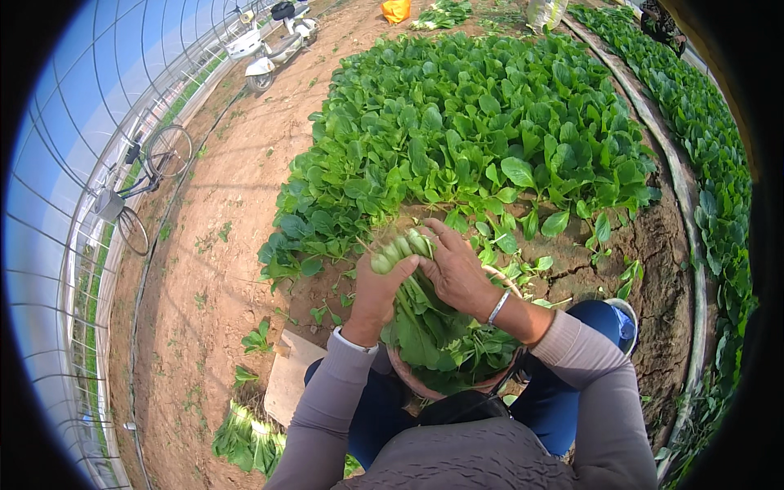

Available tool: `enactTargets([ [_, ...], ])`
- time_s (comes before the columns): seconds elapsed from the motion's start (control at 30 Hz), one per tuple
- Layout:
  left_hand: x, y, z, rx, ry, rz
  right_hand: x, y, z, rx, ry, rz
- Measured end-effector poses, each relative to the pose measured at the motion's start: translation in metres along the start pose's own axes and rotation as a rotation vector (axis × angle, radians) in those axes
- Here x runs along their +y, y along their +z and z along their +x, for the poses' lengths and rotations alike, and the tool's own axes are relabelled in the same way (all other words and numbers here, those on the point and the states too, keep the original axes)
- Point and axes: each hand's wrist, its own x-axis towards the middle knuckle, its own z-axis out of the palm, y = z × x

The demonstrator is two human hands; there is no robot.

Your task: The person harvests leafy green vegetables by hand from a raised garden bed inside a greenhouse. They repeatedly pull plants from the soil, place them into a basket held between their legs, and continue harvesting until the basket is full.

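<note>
Both hands meet around a bunch of leafy greens, its pale stem ends up and its leaves hanging down. My left hand grips the bunch on its left side, thumb across the stems. My right hand is at the right side of the bunch, fingers bent over the stem ends; its grip is partly hidden. Below them, between the knees, a round pinkish basin holds more loose leaves. Cut bunches with pale stems lie on the soil at the lower left.
A dense bed of leafy greens grows ahead. A flat board lies left of the basin; a pale bucket stands by the right knee. A long hose runs along the right. Farther off are a bicycle, a scooter and another person.
</note>
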Motion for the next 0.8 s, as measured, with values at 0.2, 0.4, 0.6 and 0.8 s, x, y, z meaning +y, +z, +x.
enactTargets([
  [0.2, -0.005, 0.004, 0.0, 0.063, 0.041, -0.012, 0.006, 0.013, -0.005, 0.118, 0.066, 0.378],
  [0.4, -0.021, -0.006, 0.005, 0.215, 0.048, -0.058, 0.005, 0.001, 0.0, 0.181, 0.149, 0.395],
  [0.6, -0.017, -0.044, 0.023, 0.411, 0.171, -0.162, -0.006, -0.02, 0.004, 0.034, 0.17, 0.855],
  [0.8, 0.009, -0.066, 0.022, 0.549, 0.393, 0.269, -0.009, -0.041, -0.005, -0.892, 0.145, 0.899],
])
